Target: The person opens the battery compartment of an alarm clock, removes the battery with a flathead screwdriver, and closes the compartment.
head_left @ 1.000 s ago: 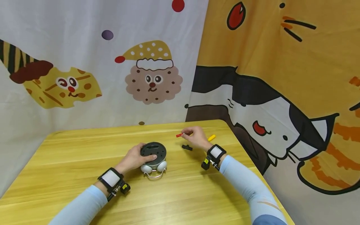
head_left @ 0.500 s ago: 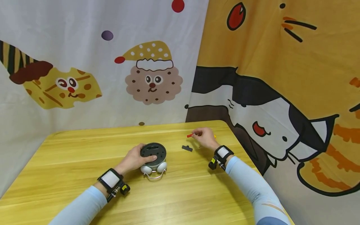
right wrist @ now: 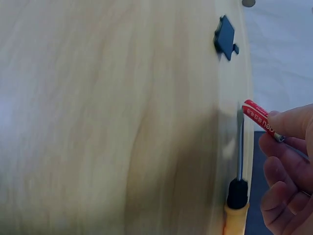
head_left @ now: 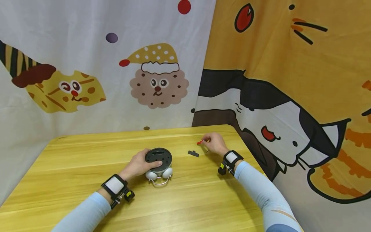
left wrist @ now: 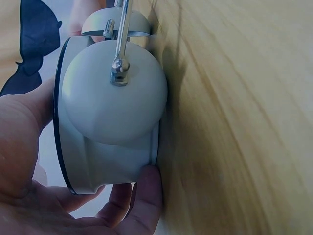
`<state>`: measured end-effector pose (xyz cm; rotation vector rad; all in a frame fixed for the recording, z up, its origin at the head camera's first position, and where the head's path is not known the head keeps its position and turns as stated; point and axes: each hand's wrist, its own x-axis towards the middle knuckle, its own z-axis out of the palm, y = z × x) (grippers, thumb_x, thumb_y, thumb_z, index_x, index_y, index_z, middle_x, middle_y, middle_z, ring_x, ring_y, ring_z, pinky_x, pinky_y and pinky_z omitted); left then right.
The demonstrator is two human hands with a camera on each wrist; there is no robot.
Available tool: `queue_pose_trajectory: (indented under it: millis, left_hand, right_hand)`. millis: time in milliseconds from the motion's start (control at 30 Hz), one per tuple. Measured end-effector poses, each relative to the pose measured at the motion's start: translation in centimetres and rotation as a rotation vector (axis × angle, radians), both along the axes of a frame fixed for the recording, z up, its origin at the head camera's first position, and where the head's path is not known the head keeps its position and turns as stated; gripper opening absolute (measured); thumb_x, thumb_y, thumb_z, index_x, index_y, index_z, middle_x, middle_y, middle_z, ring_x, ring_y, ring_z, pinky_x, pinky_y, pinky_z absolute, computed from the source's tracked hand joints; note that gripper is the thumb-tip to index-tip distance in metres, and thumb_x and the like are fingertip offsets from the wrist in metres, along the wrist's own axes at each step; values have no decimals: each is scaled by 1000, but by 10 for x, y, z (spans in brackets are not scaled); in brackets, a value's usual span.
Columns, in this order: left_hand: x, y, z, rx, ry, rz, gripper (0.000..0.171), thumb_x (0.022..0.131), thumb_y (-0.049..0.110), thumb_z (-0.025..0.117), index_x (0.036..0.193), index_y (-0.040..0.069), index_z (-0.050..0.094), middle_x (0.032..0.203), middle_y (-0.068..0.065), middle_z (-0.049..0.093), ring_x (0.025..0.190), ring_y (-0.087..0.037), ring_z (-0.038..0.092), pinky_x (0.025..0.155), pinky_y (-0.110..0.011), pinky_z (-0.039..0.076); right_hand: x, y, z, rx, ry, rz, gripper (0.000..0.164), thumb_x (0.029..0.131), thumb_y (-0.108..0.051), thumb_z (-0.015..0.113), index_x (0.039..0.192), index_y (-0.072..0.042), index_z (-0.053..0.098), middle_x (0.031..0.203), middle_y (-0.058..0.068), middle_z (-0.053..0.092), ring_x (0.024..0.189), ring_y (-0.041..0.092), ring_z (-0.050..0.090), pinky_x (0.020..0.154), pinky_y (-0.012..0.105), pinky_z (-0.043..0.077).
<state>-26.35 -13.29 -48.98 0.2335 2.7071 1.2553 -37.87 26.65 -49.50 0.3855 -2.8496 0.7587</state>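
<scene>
A white twin-bell alarm clock point(head_left: 165, 156) lies face down, its black back turned up and a slot open in it. My left hand point(head_left: 138, 165) grips the clock by its side, thumb across the back and fingers under the rim of the white case point(left wrist: 105, 164). Between thumb and fingertips, my right hand point(head_left: 215, 143) pinches a red battery point(right wrist: 257, 115) above the table. A small black battery cover point(head_left: 193, 153) rests between the two hands. Below the battery in the right wrist view lies a screwdriver point(right wrist: 238, 193) with a yellow handle, mostly hidden by the right hand in the head view.
The wooden table point(head_left: 87, 161) spreads under both arms, with its far edge just beyond the right hand. A printed curtain point(head_left: 95, 122) hangs behind it and along the right side. The clock's wire handle point(head_left: 160, 184) points toward the person.
My right hand has drawn back to the right with the battery, away from the black cover, and now hides the screwdriver's yellow handle. The left hand and clock stay put.
</scene>
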Motion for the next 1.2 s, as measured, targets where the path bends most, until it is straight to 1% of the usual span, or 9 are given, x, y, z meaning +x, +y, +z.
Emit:
queue_pose_trajectory:
  millis: [200, 267, 400, 500, 600, 667, 833, 1033, 1200]
  left_hand:
    - [-1, 0, -1, 13, 2, 1, 94, 96, 54, 88, 160, -5, 51, 151, -29, 68, 138, -43, 67, 116, -62, 55]
    - [-1, 0, -1, 15, -1, 3, 95, 96, 54, 87, 161, -5, 51, 152, -29, 67, 140, -44, 67, 118, -63, 54]
    - [1, -1, 0, 11, -15, 8, 98, 96, 55, 87, 162, -6, 49, 154, -30, 65, 142, -45, 65, 120, -64, 53]
    - [2, 0, 1, 7, -22, 5, 99, 96, 55, 87, 163, -6, 48, 155, -31, 64, 143, -46, 64, 120, -64, 53]
    - [3, 0, 2, 10, -23, 4, 100, 96, 55, 87, 164, -6, 47, 156, -32, 63, 144, -47, 63, 120, -64, 53]
    - [4, 0, 3, 13, -25, 8, 100, 96, 55, 87, 164, -6, 46, 157, -32, 62, 145, -48, 63, 121, -65, 52]
    - [5, 1, 5, 8, -25, 2, 101, 96, 55, 87, 164, -7, 46, 158, -32, 62, 145, -48, 62, 121, -65, 52]
    - [5, 2, 7, 9, -33, 3, 102, 96, 54, 88, 165, -7, 44, 160, -34, 59, 147, -50, 61, 122, -66, 51]
    - [4, 1, 6, 5, -35, 1, 103, 96, 54, 88, 166, -7, 43, 160, -34, 59, 147, -49, 61, 122, -66, 51]
  right_hand:
    - [-1, 6, 0, 82, -22, 7, 22, 106, -24, 79, 123, -12, 87, 115, 9, 87, 91, 20, 75, 74, 32, 55]
    - [0, 6, 1, 135, -9, 16, 22, 106, -23, 79, 123, -12, 87, 114, 8, 87, 94, 23, 77, 77, 37, 59]
    - [-2, 6, 0, 289, 37, 42, 16, 106, -20, 79, 118, -14, 88, 111, 6, 88, 95, 24, 80, 83, 43, 64]
    - [-5, 5, 0, 379, 49, 46, 14, 104, -16, 79, 113, -15, 89, 107, 5, 88, 90, 23, 79, 81, 44, 64]
    - [-7, 4, 2, 433, 43, 35, 14, 102, -14, 78, 110, -16, 89, 105, 5, 87, 87, 23, 76, 77, 43, 62]
    - [-8, 2, 3, 461, 40, 28, 15, 101, -14, 77, 109, -16, 89, 105, 5, 86, 85, 23, 74, 74, 42, 61]
    - [-9, 2, 6, 505, 28, 24, 16, 100, -12, 76, 109, -16, 89, 104, 6, 86, 86, 24, 74, 72, 42, 61]
    - [-11, 2, 8, 517, 17, 25, 19, 100, -8, 74, 109, -15, 89, 108, 6, 87, 92, 26, 78, 76, 45, 64]
    - [-12, 3, 8, 524, -1, 16, 19, 99, -8, 74, 107, -16, 89, 107, 6, 86, 90, 25, 77, 75, 45, 64]
